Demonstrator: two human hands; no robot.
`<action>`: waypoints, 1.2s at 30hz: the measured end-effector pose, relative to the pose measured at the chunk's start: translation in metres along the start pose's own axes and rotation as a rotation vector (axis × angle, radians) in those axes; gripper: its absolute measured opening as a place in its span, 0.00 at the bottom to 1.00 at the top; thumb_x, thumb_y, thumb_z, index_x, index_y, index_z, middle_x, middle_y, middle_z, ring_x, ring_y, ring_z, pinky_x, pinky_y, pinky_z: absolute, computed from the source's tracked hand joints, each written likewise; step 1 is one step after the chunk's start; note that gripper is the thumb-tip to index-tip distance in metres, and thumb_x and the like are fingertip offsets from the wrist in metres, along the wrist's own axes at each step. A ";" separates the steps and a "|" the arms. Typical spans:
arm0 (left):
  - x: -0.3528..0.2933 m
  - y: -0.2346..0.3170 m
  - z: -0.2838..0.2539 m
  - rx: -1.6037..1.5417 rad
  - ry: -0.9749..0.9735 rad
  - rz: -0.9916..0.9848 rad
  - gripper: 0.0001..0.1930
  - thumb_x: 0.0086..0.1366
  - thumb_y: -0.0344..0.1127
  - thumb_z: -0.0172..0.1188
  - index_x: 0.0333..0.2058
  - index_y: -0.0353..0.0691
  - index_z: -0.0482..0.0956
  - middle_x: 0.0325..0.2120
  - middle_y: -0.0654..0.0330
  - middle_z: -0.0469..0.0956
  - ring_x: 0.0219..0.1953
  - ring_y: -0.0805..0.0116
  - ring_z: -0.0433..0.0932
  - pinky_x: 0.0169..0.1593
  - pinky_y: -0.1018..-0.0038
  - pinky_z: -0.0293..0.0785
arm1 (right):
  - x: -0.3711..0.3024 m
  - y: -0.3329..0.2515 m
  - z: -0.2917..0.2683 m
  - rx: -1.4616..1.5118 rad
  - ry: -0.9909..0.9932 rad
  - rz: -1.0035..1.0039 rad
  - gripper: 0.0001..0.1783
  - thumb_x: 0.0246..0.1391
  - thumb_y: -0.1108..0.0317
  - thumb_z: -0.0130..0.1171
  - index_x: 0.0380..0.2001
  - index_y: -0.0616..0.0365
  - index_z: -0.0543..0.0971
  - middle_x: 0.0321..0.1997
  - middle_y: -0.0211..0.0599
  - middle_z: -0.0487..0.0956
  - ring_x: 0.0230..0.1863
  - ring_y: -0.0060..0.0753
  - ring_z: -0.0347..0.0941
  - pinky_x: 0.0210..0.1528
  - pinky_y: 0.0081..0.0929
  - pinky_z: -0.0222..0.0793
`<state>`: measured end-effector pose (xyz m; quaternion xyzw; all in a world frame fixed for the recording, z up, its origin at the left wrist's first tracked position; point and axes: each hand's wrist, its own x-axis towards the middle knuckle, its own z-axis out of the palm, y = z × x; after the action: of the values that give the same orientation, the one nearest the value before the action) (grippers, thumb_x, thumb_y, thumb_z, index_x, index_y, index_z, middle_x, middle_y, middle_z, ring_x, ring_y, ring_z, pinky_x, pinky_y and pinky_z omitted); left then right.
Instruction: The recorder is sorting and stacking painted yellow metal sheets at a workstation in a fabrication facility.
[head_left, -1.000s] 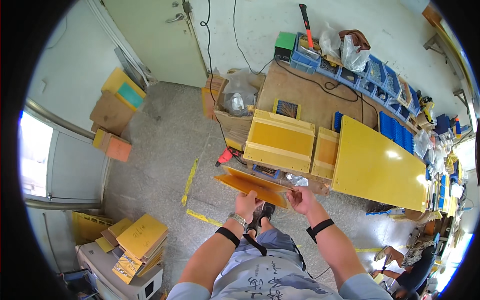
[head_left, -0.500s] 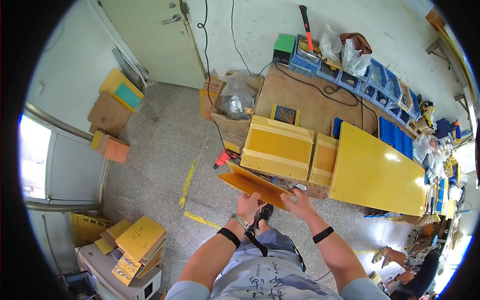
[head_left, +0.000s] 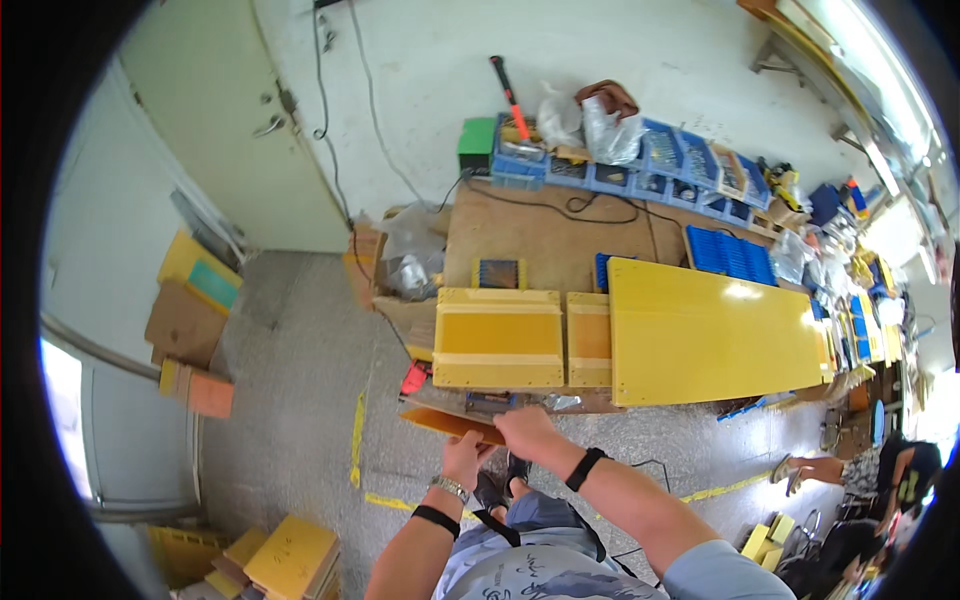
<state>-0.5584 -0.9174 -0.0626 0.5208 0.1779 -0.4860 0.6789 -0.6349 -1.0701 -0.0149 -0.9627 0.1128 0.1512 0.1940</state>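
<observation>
Thin orange-yellow panels (head_left: pixel 450 422) are held in front of me, tilted and seen almost edge-on, so I cannot tell how many there are. My left hand (head_left: pixel 462 460) is closed on their near lower edge. At their right end my right hand (head_left: pixel 527 434) grips them, its fingertips partly hidden. Just beyond, a flat yellow panel with taped edges (head_left: pixel 498 338) lies at the table's front, with a narrower taped panel (head_left: pixel 589 340) beside it. A large yellow board (head_left: pixel 710 340) lies to the right of these.
Blue parts bins (head_left: pixel 610 178) line the wooden table's (head_left: pixel 530 218) back, and a hammer (head_left: pixel 512 98) leans there. Left of the table is a carton with plastic bags (head_left: pixel 408 250). Stacked yellow boards (head_left: pixel 293 560) stand at lower left. Another person (head_left: pixel 880 480) is at far right.
The held panels have swung from a spread, V-like pair into a narrow, nearly edge-on shape. My right hand has moved left, closer to my left hand. The whole view has turned and shifted.
</observation>
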 end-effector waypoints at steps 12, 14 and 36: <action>0.027 -0.015 -0.008 -0.019 -0.085 0.019 0.08 0.63 0.32 0.57 0.38 0.34 0.74 0.33 0.53 0.79 0.37 0.57 0.82 0.47 0.61 0.84 | -0.226 -0.024 -0.198 0.057 0.495 0.092 0.05 0.57 0.66 0.61 0.35 0.52 0.81 0.25 0.41 0.78 0.29 0.47 0.78 0.31 0.41 0.73; 0.037 -0.014 -0.009 -0.013 -0.094 0.003 0.09 0.63 0.32 0.57 0.39 0.34 0.74 0.33 0.52 0.79 0.37 0.57 0.82 0.46 0.60 0.85 | -0.277 -0.016 -0.211 0.107 0.574 0.137 0.06 0.56 0.68 0.63 0.37 0.54 0.82 0.23 0.40 0.77 0.26 0.49 0.75 0.29 0.41 0.71; 0.058 0.025 0.013 -0.020 -0.214 -0.020 0.14 0.63 0.22 0.47 0.47 0.32 0.74 0.42 0.47 0.80 0.43 0.52 0.83 0.50 0.50 0.84 | -0.547 -0.121 -0.196 0.041 0.768 1.069 0.06 0.44 0.74 0.67 0.28 0.63 0.82 0.19 0.49 0.74 0.22 0.52 0.73 0.27 0.39 0.65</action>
<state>-0.5139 -0.9566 -0.0872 0.4572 0.1146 -0.5438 0.6944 -1.0615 -0.9546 0.3821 -0.7556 0.6396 -0.1298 0.0565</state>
